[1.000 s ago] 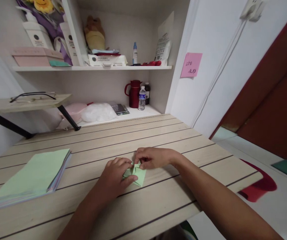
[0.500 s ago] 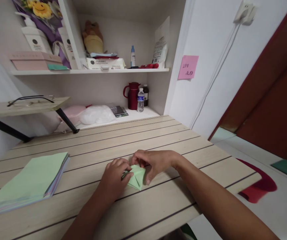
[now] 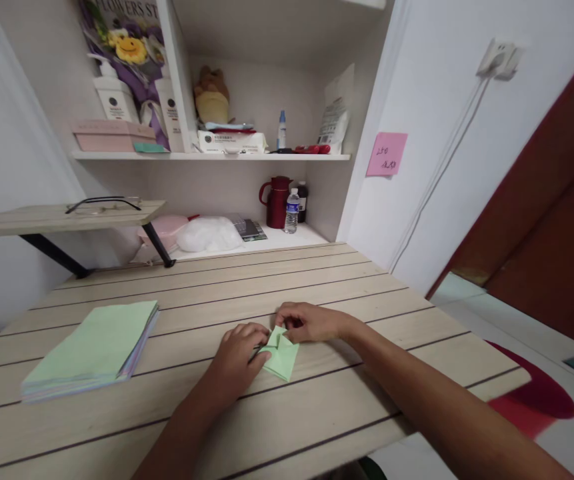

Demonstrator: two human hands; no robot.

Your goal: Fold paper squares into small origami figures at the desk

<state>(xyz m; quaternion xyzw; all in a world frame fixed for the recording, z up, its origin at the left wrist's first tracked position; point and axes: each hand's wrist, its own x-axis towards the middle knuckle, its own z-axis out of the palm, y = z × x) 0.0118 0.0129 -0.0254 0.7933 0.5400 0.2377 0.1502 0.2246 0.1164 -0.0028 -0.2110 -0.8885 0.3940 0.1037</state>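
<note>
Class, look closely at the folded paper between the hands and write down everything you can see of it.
The folded paper is light green and looks thin and matt. Folding has left it in layers, with creases and a small flap near its far end; one corner points roughly toward the viewer. It lies on the table, whose dark lines run beneath it. The left hand touches its left side, and the right hand's fingers are at its far right part, hiding some of it.
</note>
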